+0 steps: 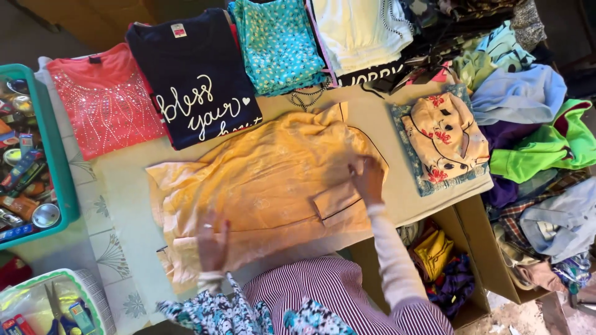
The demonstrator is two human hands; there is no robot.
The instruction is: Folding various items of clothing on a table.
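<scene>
Both my hands lay flat and open on the yellow shirt (267, 180) spread mid-frame on the tabletop (124, 186): left hand (213, 241) low at its hem, right hand (367, 180) near its right edge.

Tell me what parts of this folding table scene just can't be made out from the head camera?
- Yellow shirt: its underside is hidden against the table; left hand and right hand cover small patches.
- Navy shirt: its lower edge is tucked under the yellow shirt.
- Teal bin: cut off by the left edge; contents too small to identify.
- Cardboard box: its inside is partly shadowed and blocked by the right sleeve.
</scene>
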